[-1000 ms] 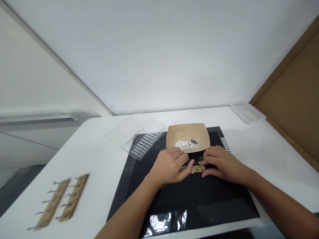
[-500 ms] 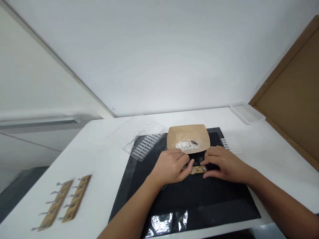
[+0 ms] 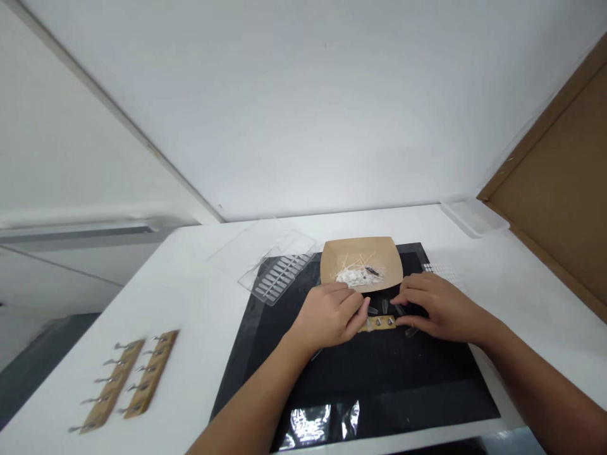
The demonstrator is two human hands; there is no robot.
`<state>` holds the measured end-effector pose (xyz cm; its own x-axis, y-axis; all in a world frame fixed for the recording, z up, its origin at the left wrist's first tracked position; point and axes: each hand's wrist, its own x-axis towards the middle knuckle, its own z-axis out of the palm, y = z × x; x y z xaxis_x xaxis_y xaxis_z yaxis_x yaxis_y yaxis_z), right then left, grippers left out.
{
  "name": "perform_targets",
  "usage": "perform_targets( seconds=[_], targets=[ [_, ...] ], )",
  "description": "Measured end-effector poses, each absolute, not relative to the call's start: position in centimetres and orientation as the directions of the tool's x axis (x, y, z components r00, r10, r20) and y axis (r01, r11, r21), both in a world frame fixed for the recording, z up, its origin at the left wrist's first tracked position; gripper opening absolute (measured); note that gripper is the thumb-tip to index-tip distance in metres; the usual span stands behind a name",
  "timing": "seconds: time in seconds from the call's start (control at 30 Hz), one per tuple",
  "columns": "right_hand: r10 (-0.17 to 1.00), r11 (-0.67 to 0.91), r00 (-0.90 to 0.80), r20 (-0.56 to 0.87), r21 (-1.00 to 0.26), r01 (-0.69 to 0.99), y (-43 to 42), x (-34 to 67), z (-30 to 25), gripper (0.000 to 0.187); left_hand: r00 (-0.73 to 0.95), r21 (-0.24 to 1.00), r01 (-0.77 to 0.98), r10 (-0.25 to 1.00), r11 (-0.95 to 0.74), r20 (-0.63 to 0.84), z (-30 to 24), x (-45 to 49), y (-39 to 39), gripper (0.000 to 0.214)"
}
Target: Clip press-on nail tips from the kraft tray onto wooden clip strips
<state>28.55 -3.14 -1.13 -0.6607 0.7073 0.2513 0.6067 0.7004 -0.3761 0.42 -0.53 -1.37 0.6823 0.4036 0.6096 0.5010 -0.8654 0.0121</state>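
A mat (image 3: 360, 379) lies on the table (image 3: 190, 328) in front of me. At its far edge sits a shallow tray (image 3: 361, 256). Just before that tray, a small strip (image 3: 379, 323) lies on the mat between my hands, its left end at my left hand (image 3: 329, 314) and my right hand (image 3: 439, 308) at its right end. A compartment tray (image 3: 279, 277) overlaps the mat's far left corner. Two clip racks (image 3: 126, 379) lie side by side, well apart to the left.

Wood, metal, paper and plastic on your mat.
Your small strip (image 3: 379, 323) is bare matt wood with shiny metal studs; the mat (image 3: 379, 379) is smooth, glossy black; the tray (image 3: 351, 248) is matt brown paper; the nail case (image 3: 277, 272) is clear, glossy plastic.
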Motion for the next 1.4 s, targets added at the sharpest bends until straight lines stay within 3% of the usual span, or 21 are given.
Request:
perform_targets(
  seconds=[0.37, 0.5, 0.63, 1.03, 1.4],
  targets=[
    [0.726, 0.679, -0.659, 0.197, -0.363, 0.638, -3.1, 28.5, -0.6, 0.024, 0.693, 0.008, 0.486, 0.391, -0.874, 0.605, -1.5, 0.5, -0.4, 0.036],
    [0.734, 0.677, -0.639, 0.23, -0.324, 0.661, -2.7, 28.8, -0.7, 0.016, 0.695, 0.007, 0.48, 0.386, -0.877, 0.607, -1.5, 0.5, -0.5, 0.035],
    [0.764, 0.644, -0.592, 0.257, -0.263, 0.718, -2.0, 29.8, -0.5, 0.023, 0.696, 0.006, 0.477, 0.382, -0.879, 0.608, -1.5, 0.5, -0.5, 0.036],
    [0.953, 0.218, -0.205, 0.223, -0.034, 0.975, -0.8, 34.1, -0.6, 0.033, 0.698, -0.002, 0.473, 0.374, -0.881, 0.611, -1.6, 0.6, -0.6, 0.036],
    [0.991, 0.121, -0.118, 0.069, -0.044, 0.992, -1.1, 33.8, -1.6, 0.036, 0.704, -0.015, 0.479, 0.374, -0.878, 0.604, -1.7, 0.6, -0.6, 0.036]
  ],
)
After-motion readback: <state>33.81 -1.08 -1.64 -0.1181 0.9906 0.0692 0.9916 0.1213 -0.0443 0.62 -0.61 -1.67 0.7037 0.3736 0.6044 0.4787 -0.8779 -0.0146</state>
